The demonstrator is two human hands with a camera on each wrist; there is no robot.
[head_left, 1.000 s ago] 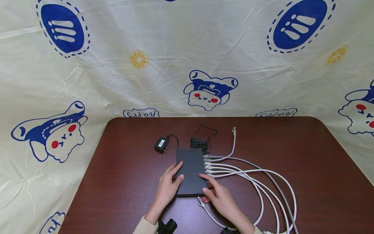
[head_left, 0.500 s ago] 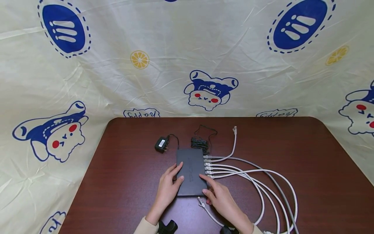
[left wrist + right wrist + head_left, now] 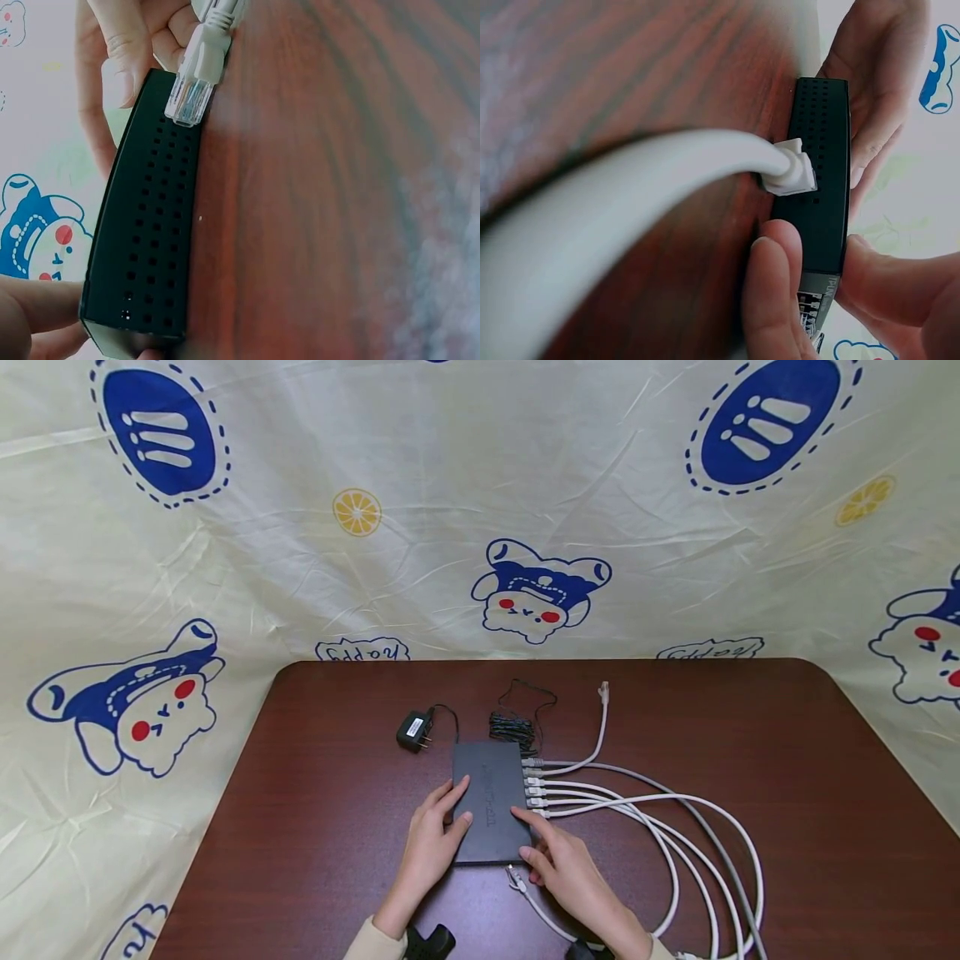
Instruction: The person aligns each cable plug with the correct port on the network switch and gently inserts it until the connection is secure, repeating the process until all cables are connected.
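A flat dark grey network switch (image 3: 487, 793) lies near the middle of the table in the head view. My left hand (image 3: 431, 839) grips its left edge, thumb and index finger on the top. At the near right corner my right hand (image 3: 570, 868) holds the switch, thumb and index finger above and other fingers curled at the side. White Ethernet cables (image 3: 600, 789) and a grey one run into the ports on the right side. One loose Ethernet plug (image 3: 196, 75) lies against the vented near side, unplugged. Parts of the ports (image 3: 810, 304) show in the right wrist view.
Behind the switch lie a black power adapter (image 3: 414, 731) and its bundled cord (image 3: 512, 732). Another loose cable end (image 3: 603, 693) points to the back. The cables loop right over the brown table (image 3: 825, 827); a printed curtain (image 3: 420, 585) hangs behind.
The sheen on the switch has shifted, and raised lettering now shows on its top. My right hand's lower fingers have moved slightly right, away from the loose plug. The left hand stays put.
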